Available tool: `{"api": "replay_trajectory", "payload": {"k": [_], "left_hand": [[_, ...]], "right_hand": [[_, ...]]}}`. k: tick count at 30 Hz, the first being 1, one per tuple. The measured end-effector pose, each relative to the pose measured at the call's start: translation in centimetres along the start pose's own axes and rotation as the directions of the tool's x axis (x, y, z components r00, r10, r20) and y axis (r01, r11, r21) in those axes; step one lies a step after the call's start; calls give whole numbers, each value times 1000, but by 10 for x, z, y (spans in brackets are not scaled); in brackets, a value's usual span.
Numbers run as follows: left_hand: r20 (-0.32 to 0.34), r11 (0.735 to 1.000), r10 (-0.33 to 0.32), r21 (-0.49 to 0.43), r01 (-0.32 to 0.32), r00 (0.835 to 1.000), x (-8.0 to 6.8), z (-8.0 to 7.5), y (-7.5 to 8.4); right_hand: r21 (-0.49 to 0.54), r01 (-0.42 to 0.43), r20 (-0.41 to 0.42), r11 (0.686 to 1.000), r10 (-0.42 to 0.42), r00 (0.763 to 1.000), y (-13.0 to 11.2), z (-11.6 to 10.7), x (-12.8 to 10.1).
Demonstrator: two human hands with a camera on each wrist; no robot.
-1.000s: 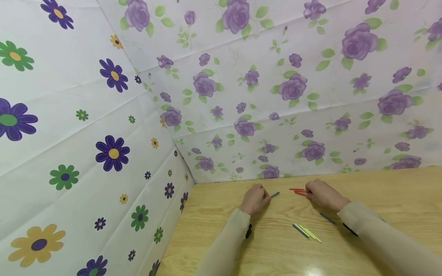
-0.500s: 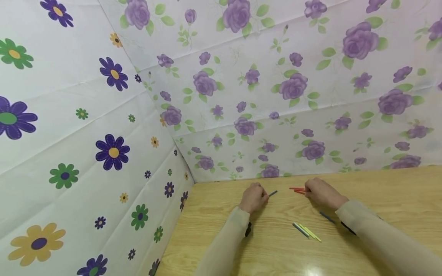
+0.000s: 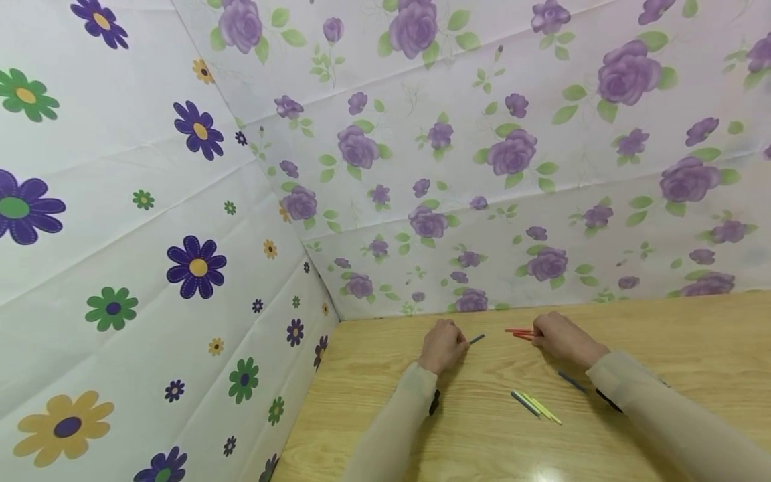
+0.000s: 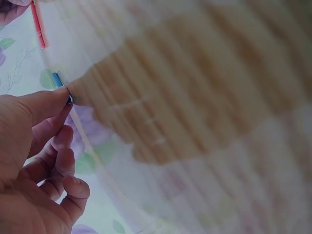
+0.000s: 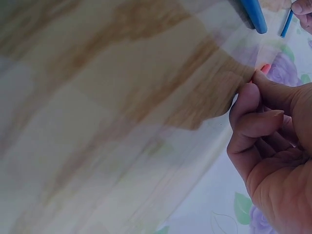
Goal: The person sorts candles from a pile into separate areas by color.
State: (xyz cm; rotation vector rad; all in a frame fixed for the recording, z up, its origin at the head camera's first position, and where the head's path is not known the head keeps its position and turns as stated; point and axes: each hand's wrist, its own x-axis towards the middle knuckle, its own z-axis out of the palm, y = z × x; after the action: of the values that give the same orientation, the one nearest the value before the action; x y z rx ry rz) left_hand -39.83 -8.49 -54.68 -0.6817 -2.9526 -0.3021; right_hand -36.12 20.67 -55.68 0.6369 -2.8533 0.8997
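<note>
You are working at a light wooden table [image 3: 662, 328] with a visible grain, pushed into a corner. The wall behind it is covered in white sheeting printed with purple roses [image 3: 512, 152]; the wall on your left carries sheeting with purple, green and yellow daisies [image 3: 196, 266].

Your left hand [image 3: 443, 346] rests on the table with its fingers curled, pinching one end of a thin blue stick [image 3: 476, 339] between thumb and forefinger; the free end points toward your right hand. Your right hand [image 3: 561, 340] lies well apart from it, fingers curled around the ends of a few red sticks [image 3: 518, 332], which are slim, straight and lie nearly flat on the wood, pointing left.

Nearer to you, between your forearms, a small cluster of sticks lies on the table: a dark one [image 3: 523, 402] just beside several yellow sticks [image 3: 544, 408]. Another blue stick [image 3: 570, 381] lies close to your right sleeve [image 3: 656, 408].
</note>
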Motion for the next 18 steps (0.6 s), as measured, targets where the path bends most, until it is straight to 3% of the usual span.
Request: {"api": "replay_trajectory", "payload": {"k": [10, 18], "left_hand": [[-1, 1000, -1, -1, 1, 1000, -1, -4, 3], [6, 1000, -8, -24, 8, 1000, -2, -6, 2]], "right_hand": [[-13, 12, -13, 1000, -12, 1000, 4, 2, 1], [13, -29, -7, 999, 29, 1000, 4, 3, -2]]}}
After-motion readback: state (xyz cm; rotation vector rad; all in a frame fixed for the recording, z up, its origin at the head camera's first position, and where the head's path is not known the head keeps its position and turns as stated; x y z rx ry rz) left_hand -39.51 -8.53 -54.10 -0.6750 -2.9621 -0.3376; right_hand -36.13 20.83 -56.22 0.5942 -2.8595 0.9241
